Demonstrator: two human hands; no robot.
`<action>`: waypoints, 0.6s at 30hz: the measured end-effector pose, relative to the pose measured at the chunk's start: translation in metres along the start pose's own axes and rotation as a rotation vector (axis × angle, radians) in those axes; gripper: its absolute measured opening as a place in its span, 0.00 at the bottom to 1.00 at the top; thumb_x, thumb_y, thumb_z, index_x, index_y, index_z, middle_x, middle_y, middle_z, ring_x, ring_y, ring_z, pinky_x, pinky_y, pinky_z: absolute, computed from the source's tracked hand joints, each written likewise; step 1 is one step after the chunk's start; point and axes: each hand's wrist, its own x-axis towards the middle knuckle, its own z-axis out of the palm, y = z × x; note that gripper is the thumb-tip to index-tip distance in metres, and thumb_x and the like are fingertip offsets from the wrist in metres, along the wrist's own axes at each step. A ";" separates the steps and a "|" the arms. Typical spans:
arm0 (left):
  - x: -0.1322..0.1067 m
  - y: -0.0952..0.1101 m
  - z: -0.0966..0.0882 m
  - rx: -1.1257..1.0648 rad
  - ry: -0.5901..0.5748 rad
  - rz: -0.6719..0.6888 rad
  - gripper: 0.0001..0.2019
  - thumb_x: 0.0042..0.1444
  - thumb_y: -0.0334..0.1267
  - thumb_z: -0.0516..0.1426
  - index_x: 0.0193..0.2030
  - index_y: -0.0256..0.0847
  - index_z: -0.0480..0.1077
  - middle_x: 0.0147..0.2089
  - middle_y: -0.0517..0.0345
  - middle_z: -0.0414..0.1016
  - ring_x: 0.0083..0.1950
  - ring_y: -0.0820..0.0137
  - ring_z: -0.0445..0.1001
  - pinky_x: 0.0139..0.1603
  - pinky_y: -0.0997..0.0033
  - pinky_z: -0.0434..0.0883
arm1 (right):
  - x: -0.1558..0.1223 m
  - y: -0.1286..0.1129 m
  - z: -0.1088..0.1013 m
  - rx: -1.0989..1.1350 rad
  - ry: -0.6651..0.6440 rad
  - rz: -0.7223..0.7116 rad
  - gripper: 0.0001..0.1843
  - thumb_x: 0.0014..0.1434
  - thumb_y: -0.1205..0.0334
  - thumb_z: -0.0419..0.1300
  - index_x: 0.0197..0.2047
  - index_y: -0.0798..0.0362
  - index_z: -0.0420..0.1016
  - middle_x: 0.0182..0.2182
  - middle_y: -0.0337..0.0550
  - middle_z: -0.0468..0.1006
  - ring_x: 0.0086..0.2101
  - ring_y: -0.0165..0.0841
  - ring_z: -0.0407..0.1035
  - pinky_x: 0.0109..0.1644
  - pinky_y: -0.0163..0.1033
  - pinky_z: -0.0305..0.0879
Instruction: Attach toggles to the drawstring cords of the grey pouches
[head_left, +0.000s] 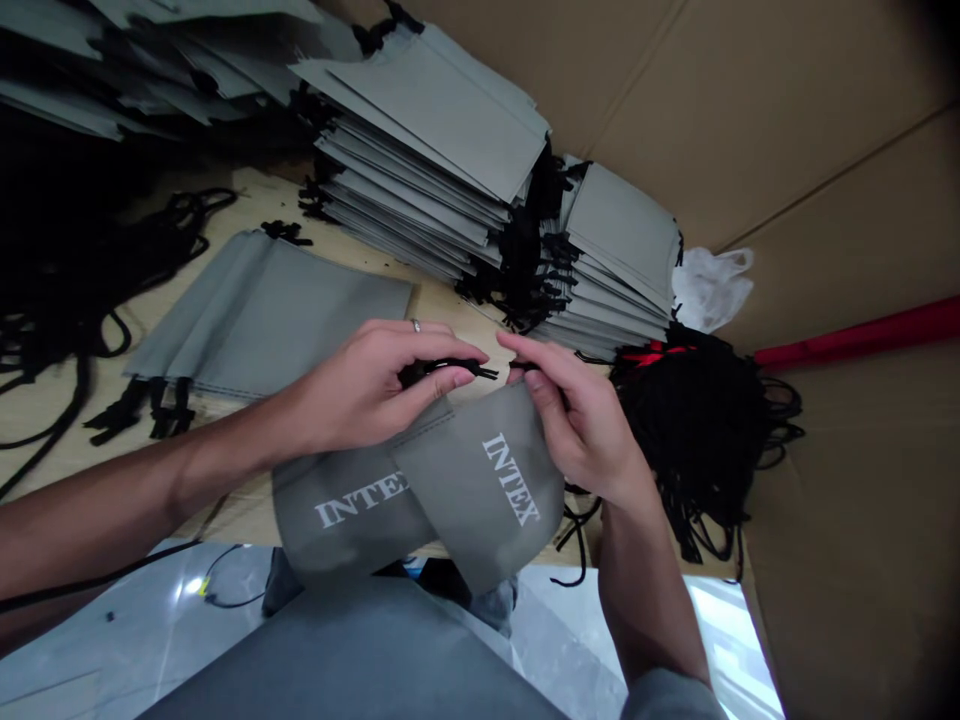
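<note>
My left hand (367,385), with a ring on one finger, pinches a black drawstring cord (450,368) between thumb and fingers. My right hand (570,420) grips the top edge of a grey fabric drawstring bag (480,480) printed with white "INTEX" lettering, and a short bit of cord shows at its fingertips. The bag hangs folded over below both hands, with its lower part in front of my lap. Where the cord enters the bag is hidden by my fingers.
Tall stacks of grey bags (427,150) with black cords stand on the wooden table (232,500), and a flat pile of bags (262,320) lies to the left. A heap of black cords (697,430) with a red tie sits at right, against a cardboard wall (825,170).
</note>
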 end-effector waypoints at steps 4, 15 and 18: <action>-0.001 0.003 0.000 -0.071 0.065 -0.108 0.14 0.70 0.42 0.64 0.60 0.45 0.80 0.49 0.59 0.89 0.46 0.70 0.86 0.46 0.76 0.76 | -0.005 0.003 0.008 0.255 0.066 0.147 0.11 0.76 0.54 0.62 0.59 0.44 0.72 0.45 0.44 0.87 0.48 0.42 0.84 0.51 0.47 0.79; 0.004 0.005 0.000 -0.280 0.050 -0.115 0.06 0.67 0.40 0.67 0.45 0.40 0.80 0.41 0.61 0.85 0.42 0.75 0.83 0.44 0.83 0.76 | -0.004 -0.001 0.017 0.563 -0.088 0.162 0.12 0.77 0.60 0.62 0.44 0.44 0.59 0.35 0.37 0.84 0.39 0.34 0.82 0.43 0.40 0.73; 0.004 0.006 0.001 -0.333 0.039 -0.118 0.05 0.67 0.39 0.67 0.45 0.40 0.79 0.40 0.61 0.85 0.41 0.76 0.83 0.42 0.84 0.76 | -0.004 -0.001 0.020 0.554 -0.075 0.137 0.13 0.77 0.61 0.61 0.43 0.44 0.58 0.35 0.37 0.84 0.40 0.35 0.83 0.44 0.42 0.74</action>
